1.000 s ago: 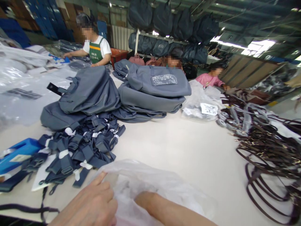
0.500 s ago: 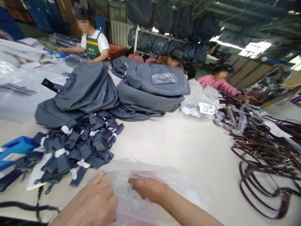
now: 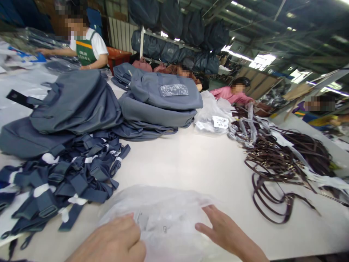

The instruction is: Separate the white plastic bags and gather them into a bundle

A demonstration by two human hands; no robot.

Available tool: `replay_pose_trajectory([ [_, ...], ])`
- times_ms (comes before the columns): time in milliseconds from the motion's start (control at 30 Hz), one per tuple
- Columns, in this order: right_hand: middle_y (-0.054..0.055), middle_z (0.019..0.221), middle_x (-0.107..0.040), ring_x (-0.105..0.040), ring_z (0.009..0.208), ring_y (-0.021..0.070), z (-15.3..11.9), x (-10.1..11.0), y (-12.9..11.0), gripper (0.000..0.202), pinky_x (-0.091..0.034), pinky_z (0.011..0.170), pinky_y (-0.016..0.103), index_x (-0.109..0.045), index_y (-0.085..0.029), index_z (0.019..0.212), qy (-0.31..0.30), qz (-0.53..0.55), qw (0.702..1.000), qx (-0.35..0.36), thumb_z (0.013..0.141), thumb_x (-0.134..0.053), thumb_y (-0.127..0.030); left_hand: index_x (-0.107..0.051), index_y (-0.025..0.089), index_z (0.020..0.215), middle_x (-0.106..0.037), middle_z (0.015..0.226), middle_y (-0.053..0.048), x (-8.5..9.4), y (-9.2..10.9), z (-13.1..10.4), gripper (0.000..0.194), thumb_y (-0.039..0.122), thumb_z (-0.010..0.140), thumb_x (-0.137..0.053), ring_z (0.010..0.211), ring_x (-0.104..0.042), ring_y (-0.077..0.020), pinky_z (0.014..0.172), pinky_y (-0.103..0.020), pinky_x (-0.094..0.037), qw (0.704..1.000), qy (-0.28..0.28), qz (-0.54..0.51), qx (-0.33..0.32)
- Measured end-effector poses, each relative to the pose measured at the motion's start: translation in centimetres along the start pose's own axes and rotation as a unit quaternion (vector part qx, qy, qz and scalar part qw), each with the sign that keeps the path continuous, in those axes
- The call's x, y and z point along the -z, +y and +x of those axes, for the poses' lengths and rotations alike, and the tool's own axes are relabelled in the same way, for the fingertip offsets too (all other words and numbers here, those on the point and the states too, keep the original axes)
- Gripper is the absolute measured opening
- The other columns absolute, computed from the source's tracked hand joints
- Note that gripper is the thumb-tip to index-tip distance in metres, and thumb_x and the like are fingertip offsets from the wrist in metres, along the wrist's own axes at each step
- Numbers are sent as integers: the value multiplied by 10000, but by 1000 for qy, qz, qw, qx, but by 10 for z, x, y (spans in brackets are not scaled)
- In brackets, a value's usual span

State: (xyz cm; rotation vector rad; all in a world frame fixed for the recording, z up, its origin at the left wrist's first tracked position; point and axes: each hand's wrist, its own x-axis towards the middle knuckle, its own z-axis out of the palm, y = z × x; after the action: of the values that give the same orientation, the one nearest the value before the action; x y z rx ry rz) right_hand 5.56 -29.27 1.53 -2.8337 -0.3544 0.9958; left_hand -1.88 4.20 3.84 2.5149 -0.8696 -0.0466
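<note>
A clear plastic bag (image 3: pixel 163 214) lies flat on the white table (image 3: pixel 196 171) right in front of me. My left hand (image 3: pixel 114 242) rests on the bag's near left part with fingers curled, pressing it down. My right hand (image 3: pixel 223 229) lies on the bag's right edge, fingers spread and flat. Whether the left hand pinches the film I cannot tell. A pile of dark blue straps (image 3: pixel 68 174) lies just left of the bag.
Grey bags are stacked at the left (image 3: pixel 68 102) and middle back (image 3: pixel 160 102). Brown straps (image 3: pixel 275 156) are heaped at the right. A plastic packet with a label (image 3: pixel 212 120) lies behind. Several people work at the table's far side.
My right hand has slid from the bag's middle out to its right edge and spread open. The view has swung to the right; the blue box at the left has left the picture.
</note>
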Motion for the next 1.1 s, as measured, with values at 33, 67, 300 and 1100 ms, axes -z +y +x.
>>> replay_pose_trajectory([
  [33, 222, 1405, -556, -550, 1280, 329, 3, -2, -5, 582, -433, 1074, 457, -477, -98, 1397, -4, 4, 1000, -8, 864, -545, -323, -686, 245, 730, -741, 968, -29, 12, 3, 12, 251, 230, 933, -538, 976, -635, -195, 1062, -374, -412, 1000, 1, 18, 8],
  [67, 243, 1393, -559, -558, 1270, 345, 8, -5, -11, 619, -443, 1060, 466, -461, -72, 1407, -10, 3, 1000, -13, 850, -569, -320, -705, 233, 752, -709, 1169, -61, 23, 6, 24, 187, 236, 901, -592, 1176, -579, -249, 1132, -463, -347, 999, -7, 43, 25],
  [300, 178, 1347, -622, -618, 1197, 307, 30, -40, -70, 664, -478, 1021, 394, -518, -158, 1383, -29, -1, 993, 114, 730, -611, -76, -731, 120, 1035, -619, 1317, -205, 40, 8, 79, 381, -69, 819, -479, 1095, -659, -316, 902, -479, -552, 939, -250, 173, 159],
  [1100, 223, 1561, -354, -300, 1462, 346, 44, -63, -78, 717, -252, 1191, 508, -346, -75, 1491, -81, 173, 981, 30, 877, -581, -360, -654, 205, 1040, -662, 1052, -68, 27, -4, 80, 441, -48, 829, -360, 886, -712, -228, 755, -356, -585, 974, -143, 88, 155],
])
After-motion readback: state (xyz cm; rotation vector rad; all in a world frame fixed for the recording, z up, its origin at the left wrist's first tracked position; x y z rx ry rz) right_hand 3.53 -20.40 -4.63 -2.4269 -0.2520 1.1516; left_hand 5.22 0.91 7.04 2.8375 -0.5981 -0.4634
